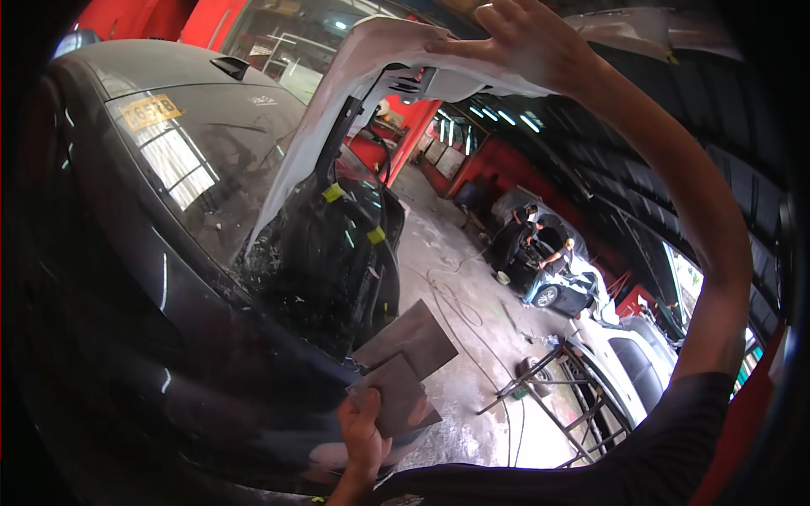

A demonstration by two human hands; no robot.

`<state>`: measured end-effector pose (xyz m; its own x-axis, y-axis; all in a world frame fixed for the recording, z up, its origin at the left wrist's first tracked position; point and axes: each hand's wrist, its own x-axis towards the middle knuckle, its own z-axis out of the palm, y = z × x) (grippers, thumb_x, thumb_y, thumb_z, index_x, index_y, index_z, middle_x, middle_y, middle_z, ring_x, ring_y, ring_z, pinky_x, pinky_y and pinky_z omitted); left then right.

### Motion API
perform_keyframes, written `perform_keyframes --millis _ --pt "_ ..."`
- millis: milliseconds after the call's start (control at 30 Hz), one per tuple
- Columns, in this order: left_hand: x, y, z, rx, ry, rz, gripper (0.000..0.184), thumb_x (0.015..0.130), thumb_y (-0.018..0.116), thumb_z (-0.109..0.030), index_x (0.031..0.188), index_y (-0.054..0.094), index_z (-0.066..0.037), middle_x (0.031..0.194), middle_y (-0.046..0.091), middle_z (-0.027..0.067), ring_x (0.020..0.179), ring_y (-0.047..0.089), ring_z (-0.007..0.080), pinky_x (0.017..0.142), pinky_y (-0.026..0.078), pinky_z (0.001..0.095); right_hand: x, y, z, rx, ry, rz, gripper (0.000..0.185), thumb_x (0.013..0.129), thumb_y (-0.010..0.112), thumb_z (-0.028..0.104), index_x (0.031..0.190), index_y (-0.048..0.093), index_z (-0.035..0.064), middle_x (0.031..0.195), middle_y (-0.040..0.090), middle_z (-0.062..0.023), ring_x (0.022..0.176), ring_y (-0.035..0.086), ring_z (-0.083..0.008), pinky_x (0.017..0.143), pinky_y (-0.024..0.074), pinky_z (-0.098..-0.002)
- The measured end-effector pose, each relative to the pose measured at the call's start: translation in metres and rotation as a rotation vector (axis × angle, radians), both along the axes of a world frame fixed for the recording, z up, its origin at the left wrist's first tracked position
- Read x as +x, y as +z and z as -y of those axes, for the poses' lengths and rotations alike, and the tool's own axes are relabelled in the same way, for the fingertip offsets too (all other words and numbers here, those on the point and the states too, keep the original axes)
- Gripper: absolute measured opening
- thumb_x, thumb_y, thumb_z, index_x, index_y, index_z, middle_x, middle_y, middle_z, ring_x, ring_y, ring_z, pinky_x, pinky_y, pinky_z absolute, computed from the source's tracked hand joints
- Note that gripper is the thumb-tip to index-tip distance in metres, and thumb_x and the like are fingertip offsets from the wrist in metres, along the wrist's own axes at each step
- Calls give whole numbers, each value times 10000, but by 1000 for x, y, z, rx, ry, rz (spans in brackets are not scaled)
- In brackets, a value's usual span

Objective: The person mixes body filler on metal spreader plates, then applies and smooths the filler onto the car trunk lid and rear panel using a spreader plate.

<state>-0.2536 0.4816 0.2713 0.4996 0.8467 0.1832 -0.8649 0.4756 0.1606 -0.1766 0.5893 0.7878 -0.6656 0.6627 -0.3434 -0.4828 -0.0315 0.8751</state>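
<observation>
My left hand (364,434) is low in the head view, its thumb pressed over thin grey sheets (390,401) that look like sandpaper. A second sheet (409,339) sticks out behind the front one. Overhead, my right hand (515,46) grips the edge of a raised trunk lid (380,42), thumb along the near side; some fingertips are cut off by the frame top. Patchy pale primer shows on the lid. It belongs to a dark car (245,363), whose open trunk (316,270) lies between the lid and my left hand.
Yellow-green tape (333,193) marks the trunk's rim. Hoses (456,308) trail over the concrete floor. A metal stand (582,405) and a white car (637,363) are at right. Farther back, several people (557,257) work around another car.
</observation>
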Motion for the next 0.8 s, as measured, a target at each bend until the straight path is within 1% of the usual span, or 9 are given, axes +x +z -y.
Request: perform_keyframes --millis 133,233,333,433,533,633,733,800 --pt "5 -5 0 12 1 11 309 1020 619 -177 1207 627 69 1103 712 124 958 707 209 867 548 337 7 1 1 21 15 21 881 866 668 56 1601 322 398 692 534 -14 614 536 -149 553 473 -293" --pt "8 -8 0 17 -5 9 341 1023 639 -215 1223 634 61 1123 712 127 982 693 203 899 537 338 15 -1 8 88 -67 -43 916 849 675 70 1618 289 382 673 536 -5 599 527 -151 572 483 -304" --pt "9 -7 1 11 -11 2 344 1024 638 -218 1224 634 62 1124 712 130 980 694 204 900 537 338 24 0 22 172 -153 72 940 837 675 51 1631 269 349 658 535 2 577 508 -139 563 467 -296" --pt "7 -4 1 27 -11 -8 345 1023 639 -218 1225 634 61 1127 713 131 984 696 206 901 538 338 53 -3 26 286 -146 19 773 928 637 153 1586 348 437 847 585 -10 776 583 -146 764 477 -309" --pt "7 -7 1 21 -4 -31 344 1024 637 -219 1224 634 61 1129 713 131 988 696 208 906 537 339 63 -3 23 182 -80 30 795 929 643 147 1597 324 437 816 583 -6 737 579 -146 746 474 -305" --pt "7 -8 1 -6 -6 -15 309 1018 619 -153 1223 618 77 1131 710 140 984 711 229 889 554 354 47 -15 24 262 -96 58 811 931 651 165 1608 294 431 809 584 -4 766 595 -143 758 478 -305" --pt "5 -6 2 -7 -3 -5 309 1016 620 -152 1228 615 74 1133 708 141 990 708 230 895 551 356 34 -15 11 238 -100 39 838 925 667 194 1620 259 423 759 572 -7 737 614 -151 731 495 -318" --pt "5 -8 2 -12 6 4 307 1017 619 -151 1228 613 73 1133 708 141 990 708 232 896 551 357 21 -17 6 197 -98 -8 911 860 674 92 1630 267 360 688 547 1 621 534 -134 638 479 -300"
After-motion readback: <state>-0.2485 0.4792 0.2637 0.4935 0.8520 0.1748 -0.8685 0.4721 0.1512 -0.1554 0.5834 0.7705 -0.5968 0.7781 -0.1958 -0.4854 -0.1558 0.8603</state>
